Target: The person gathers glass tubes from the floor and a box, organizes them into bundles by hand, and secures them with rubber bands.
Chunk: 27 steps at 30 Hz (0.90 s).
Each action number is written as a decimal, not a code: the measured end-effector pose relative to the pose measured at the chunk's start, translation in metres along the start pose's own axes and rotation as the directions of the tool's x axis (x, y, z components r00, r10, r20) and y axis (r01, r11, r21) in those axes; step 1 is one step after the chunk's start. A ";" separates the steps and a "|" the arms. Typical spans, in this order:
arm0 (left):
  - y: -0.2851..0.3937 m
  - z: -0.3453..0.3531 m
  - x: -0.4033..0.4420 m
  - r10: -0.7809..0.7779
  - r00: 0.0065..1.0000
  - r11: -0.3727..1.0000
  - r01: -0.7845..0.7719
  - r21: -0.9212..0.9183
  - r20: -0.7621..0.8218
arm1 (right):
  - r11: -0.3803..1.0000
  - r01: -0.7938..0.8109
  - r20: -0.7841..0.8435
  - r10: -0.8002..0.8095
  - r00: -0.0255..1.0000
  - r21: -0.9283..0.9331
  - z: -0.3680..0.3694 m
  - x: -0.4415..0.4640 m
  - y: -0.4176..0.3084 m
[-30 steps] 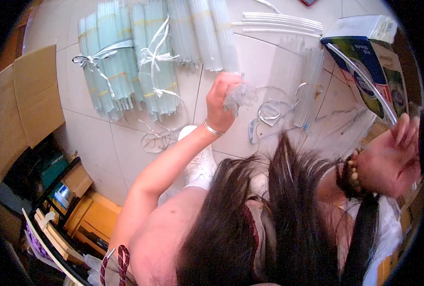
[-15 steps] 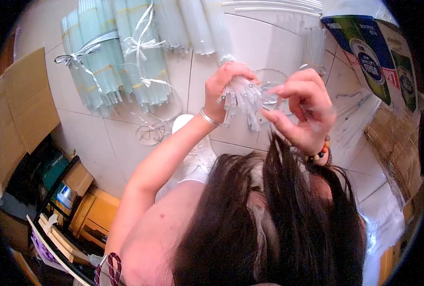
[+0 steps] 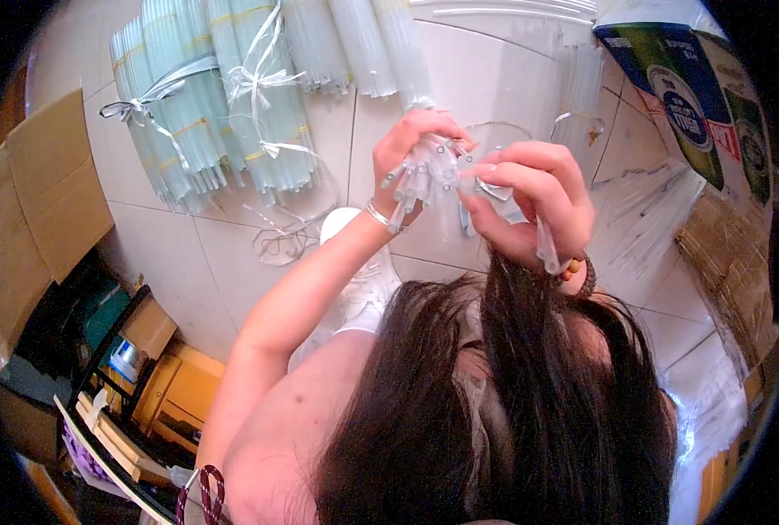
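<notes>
My left hand (image 3: 396, 150) is wrapped around a loose bundle of thin clear tubes (image 3: 426, 179), whose open ends fan out toward me. Close to its right side, my right hand (image 3: 542, 197) has thumb and forefinger brought together at the bundle's edge. A clear tube (image 3: 547, 249) pokes out below its curled fingers, against the palm. Whether the fingertips also pinch one of the bundle's tubes is too small to tell. Long dark hair hides part of the right wrist.
Tied bundles of pale tubes (image 3: 175, 114) lie on the tiled floor at the upper left, with loose string (image 3: 289, 241) below them. Another tube bundle (image 3: 577, 87) and scattered tubes (image 3: 647, 219) lie right. Cardboard (image 3: 48, 210) stands left; a printed carton (image 3: 669, 96) stands right.
My right hand has shifted slightly left and down, its fingertips nearer the bundle. A tube end now shows below its palm. The tubes in my left hand have turned and spread a little.
</notes>
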<state>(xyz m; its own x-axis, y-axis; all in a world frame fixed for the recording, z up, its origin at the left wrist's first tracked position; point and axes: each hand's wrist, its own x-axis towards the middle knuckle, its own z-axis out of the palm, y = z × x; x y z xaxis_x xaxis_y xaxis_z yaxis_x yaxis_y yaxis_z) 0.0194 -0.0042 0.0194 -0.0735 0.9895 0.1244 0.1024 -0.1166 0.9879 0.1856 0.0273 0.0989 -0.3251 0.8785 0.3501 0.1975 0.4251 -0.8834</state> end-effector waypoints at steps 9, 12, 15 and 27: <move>0.005 -0.001 0.000 -0.055 0.998 0.999 0.055 0.004 -0.022 | 0.995 -0.007 0.007 0.006 1.000 0.104 0.014 -0.003 0.007; -0.003 0.001 -0.003 -0.106 0.992 0.992 0.101 -0.075 -0.062 | 1.000 -0.018 0.014 0.018 1.000 0.025 0.013 0.000 0.003; -0.005 -0.002 0.000 -0.076 0.997 0.995 0.074 -0.064 -0.026 | 0.999 0.040 -0.016 -0.040 0.999 0.019 0.020 -0.002 0.007; 0.001 -0.004 -0.002 -0.117 0.993 0.993 0.117 -0.006 -0.012 | 0.993 0.100 0.101 -0.105 0.989 0.059 0.017 0.007 0.012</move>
<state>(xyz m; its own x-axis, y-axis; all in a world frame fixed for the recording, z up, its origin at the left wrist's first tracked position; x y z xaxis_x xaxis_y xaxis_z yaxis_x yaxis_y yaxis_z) 0.0155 -0.0067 0.0206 -0.0967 0.9953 0.0089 0.0868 -0.0005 0.9962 0.1699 0.0346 0.0858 -0.4362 0.8022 0.4076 0.1094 0.4969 -0.8609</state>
